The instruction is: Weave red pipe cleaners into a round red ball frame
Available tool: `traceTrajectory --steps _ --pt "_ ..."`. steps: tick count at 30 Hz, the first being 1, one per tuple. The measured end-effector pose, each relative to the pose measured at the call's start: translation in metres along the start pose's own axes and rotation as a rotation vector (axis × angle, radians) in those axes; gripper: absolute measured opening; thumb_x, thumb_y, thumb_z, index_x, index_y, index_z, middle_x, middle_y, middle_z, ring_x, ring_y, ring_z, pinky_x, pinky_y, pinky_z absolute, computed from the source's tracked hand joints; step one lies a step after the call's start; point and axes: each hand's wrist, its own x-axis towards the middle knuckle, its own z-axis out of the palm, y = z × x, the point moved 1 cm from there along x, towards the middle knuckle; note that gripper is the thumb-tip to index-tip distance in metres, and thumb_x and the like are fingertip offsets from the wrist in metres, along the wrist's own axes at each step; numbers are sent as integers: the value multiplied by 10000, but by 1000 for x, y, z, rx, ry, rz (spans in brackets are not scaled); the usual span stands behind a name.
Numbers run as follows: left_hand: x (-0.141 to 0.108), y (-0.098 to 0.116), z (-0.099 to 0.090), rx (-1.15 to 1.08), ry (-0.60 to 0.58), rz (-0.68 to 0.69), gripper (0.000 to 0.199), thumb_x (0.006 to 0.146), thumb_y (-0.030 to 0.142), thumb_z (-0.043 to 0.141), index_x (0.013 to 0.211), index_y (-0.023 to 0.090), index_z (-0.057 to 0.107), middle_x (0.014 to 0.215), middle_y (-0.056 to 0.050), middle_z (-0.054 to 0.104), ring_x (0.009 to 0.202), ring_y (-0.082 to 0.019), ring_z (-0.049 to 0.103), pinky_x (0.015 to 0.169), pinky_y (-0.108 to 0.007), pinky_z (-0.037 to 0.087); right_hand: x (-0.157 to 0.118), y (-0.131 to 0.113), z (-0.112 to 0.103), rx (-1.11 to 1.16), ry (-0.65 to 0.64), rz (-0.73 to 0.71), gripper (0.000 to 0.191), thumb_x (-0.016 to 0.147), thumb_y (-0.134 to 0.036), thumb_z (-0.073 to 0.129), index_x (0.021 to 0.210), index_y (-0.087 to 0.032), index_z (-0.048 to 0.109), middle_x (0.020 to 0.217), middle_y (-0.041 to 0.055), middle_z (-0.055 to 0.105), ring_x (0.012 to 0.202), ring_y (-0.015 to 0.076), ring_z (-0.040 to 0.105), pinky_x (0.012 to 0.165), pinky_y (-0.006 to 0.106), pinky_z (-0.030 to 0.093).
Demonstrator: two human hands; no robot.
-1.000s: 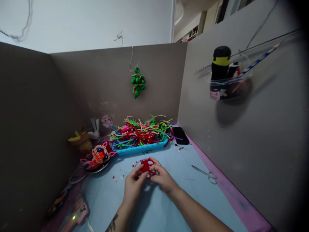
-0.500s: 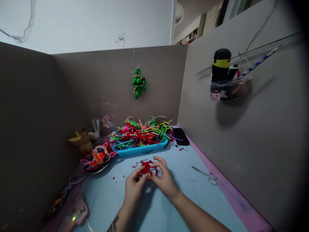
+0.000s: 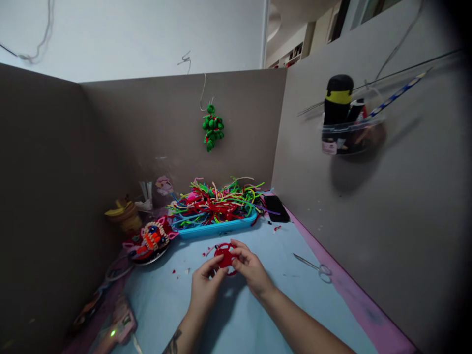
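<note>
Between my hands, above the blue table cover, is a round red pipe-cleaner piece (image 3: 224, 256) with a solid middle and a looped outer ring with gaps. My left hand (image 3: 206, 280) pinches its lower left side between thumb and fingers. On the right side, my right hand (image 3: 251, 269) grips the ring, its thumb low and its fingers curled over the upper edge. Fingertips hide parts of the rim. Just beyond lies a thin pale strip with a dark end, among small red scraps (image 3: 204, 254).
A blue tray (image 3: 217, 229) heaped with colored pipe cleaners stands behind. Scissors (image 3: 313, 267) and a black phone (image 3: 276, 208) lie to the right. At left are a plate of fuzzy figures (image 3: 153, 238) and a lit glue gun (image 3: 121, 324). Grey panels (image 3: 177, 123) surround the table.
My right hand has shifted its grip slightly, the thumb moving up along the ring. The red ring now looks rounder and more spread. My left hand has barely moved.
</note>
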Motion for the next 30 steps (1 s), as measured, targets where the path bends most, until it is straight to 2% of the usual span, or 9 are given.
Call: traceTrajectory --steps 7,13,16,19,21,23,25,28,30 --pt "-4 8 2 41 -33 50 283 621 269 757 881 164 792 814 -97 773 676 -210 655 700 -346 537 1 -5 2 74 27 73 415 629 -582 779 645 -179 679 1355 144 530 1212 318 534 1029 466 376" --pt "-1 -2 0 34 -92 46 311 641 289 761 916 148 782 857 -114 770 723 -227 664 715 -348 530 0 -8 0 2 30 41 388 698 -538 730 595 -177 633 1382 133 502 1194 308 533 998 442 392" --pt "2 -6 1 34 -141 21 339 665 300 750 963 140 767 785 -91 753 688 -207 649 676 -320 519 -1 -8 0 -104 56 13 351 738 -502 694 604 -186 618 1383 119 487 1206 290 514 996 418 392" --pt "2 -3 1 11 -137 34 427 699 304 729 1100 157 711 904 -96 748 742 -195 651 693 -305 516 -2 -4 2 -141 101 4 323 756 -475 669 613 -191 614 1350 115 500 1182 280 526 968 408 424" --pt "2 2 2 3 -78 48 515 701 313 728 1191 174 653 982 -99 732 757 -186 650 686 -296 517 -1 0 3 -123 144 -6 304 763 -469 658 639 -194 624 1309 116 521 1151 270 546 952 401 445" --pt "1 6 1 26 23 64 498 684 348 739 1145 178 659 923 -77 718 704 -173 637 646 -286 513 1 3 2 -109 180 -22 304 772 -477 645 667 -193 634 1252 117 545 1106 256 566 943 391 455" --pt "-1 9 2 60 95 90 390 673 389 743 994 175 686 785 -37 686 641 -164 612 608 -275 496 2 5 1 -118 197 -37 315 784 -490 629 685 -192 636 1198 110 557 1078 244 571 937 386 459" --pt "-5 8 4 83 89 119 265 697 404 725 827 185 651 681 -8 649 615 -164 606 597 -265 479 1 3 2 -157 205 -57 314 803 -490 607 698 -195 633 1138 92 557 1053 235 569 931 387 459" --pt "-9 6 8 73 46 102 246 715 387 712 839 190 632 733 -30 687 663 -181 643 629 -275 494 -1 0 4 -175 204 -55 305 801 -478 605 691 -194 625 1106 85 555 1016 229 575 914 374 467"
